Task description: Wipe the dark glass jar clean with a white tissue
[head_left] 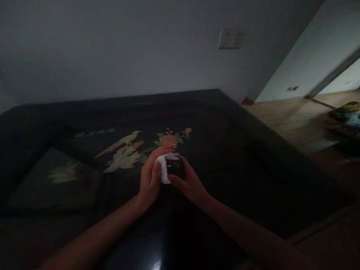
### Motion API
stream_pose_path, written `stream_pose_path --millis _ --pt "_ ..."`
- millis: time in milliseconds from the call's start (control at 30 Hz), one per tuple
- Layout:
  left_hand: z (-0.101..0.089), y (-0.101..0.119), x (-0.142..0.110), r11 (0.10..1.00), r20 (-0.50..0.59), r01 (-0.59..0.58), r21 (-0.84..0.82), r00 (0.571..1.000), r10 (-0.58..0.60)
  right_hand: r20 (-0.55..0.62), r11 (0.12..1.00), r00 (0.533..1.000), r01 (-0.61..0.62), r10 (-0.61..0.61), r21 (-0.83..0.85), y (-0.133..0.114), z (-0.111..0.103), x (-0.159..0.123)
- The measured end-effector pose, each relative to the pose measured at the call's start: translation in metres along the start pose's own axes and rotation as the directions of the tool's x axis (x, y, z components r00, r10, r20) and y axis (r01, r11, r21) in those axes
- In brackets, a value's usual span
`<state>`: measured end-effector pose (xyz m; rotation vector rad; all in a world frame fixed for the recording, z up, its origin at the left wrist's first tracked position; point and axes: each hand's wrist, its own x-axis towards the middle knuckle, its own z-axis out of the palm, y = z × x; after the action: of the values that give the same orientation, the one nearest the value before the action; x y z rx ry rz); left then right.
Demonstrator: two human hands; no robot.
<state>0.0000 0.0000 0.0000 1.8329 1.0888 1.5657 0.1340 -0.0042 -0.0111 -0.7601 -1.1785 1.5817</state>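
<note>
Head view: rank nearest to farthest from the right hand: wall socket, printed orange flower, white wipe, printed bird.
From the right hand:
1. White wipe, just left, in the left hand
2. Orange flower, beyond the hands
3. Printed bird, farther left
4. Wall socket, up on the wall

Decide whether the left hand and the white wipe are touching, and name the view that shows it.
Touching. The head view shows the left hand with its thumb laid on the white wipe, beside the dark object.
</note>
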Motion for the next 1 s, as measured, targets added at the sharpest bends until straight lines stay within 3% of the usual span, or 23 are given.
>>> stream_pose_path --millis 100,233,367,500,567,667,733,800,867,933,1000 --pt "-0.005 0.003 -0.001 0.99 0.019 -0.132 0.039 0.991 0.131 0.047 0.999 0.999 0.015 -0.017 0.033 -0.001 0.004 -0.004" --pt "-0.009 0.01 0.003 0.983 0.054 -0.169 0.067 0.985 0.165 0.091 0.996 0.995 0.026 -0.033 0.083 0.004 0.005 -0.005" --pt "-0.011 0.009 0.009 0.997 0.066 -0.073 0.001 0.995 0.073 0.072 0.998 0.996 0.055 -0.058 0.033 0.012 0.004 0.004" --pt "-0.011 0.001 0.016 0.973 0.058 0.163 -0.163 0.986 -0.156 0.023 0.989 0.995 0.102 -0.1 -0.107 0.014 0.002 0.011" --pt "-0.01 0.001 0.019 0.92 0.067 0.295 -0.257 0.955 -0.288 0.028 0.978 0.992 0.127 -0.125 -0.165 0.012 0.003 0.011" --pt "-0.009 0.003 0.023 0.785 0.102 0.501 -0.363 0.859 -0.501 0.028 0.963 0.988 0.157 -0.155 -0.221 0.008 0.004 0.008" --pt "-0.008 0.004 0.025 0.698 0.112 0.59 -0.406 0.79 -0.602 0.027 0.958 0.986 0.169 -0.167 -0.233 0.006 0.005 0.006" --pt "-0.007 0.006 0.025 0.659 0.113 0.625 -0.418 0.755 -0.646 0.03 0.96 0.985 0.174 -0.172 -0.221 0.003 0.007 0.005" --pt "-0.008 0.01 0.023 0.697 0.089 0.607 -0.381 0.775 -0.626 0.03 0.969 0.985 0.174 -0.172 -0.177 0.001 0.008 0.004" --pt "-0.009 0.015 0.02 0.809 0.052 0.507 -0.297 0.855 -0.516 0.017 0.979 0.986 0.167 -0.166 -0.112 -0.001 0.011 0.003" --pt "-0.011 0.019 0.017 0.937 0.034 0.295 -0.188 0.955 -0.294 -0.005 0.985 0.987 0.163 -0.163 -0.048 -0.002 0.012 0.002"
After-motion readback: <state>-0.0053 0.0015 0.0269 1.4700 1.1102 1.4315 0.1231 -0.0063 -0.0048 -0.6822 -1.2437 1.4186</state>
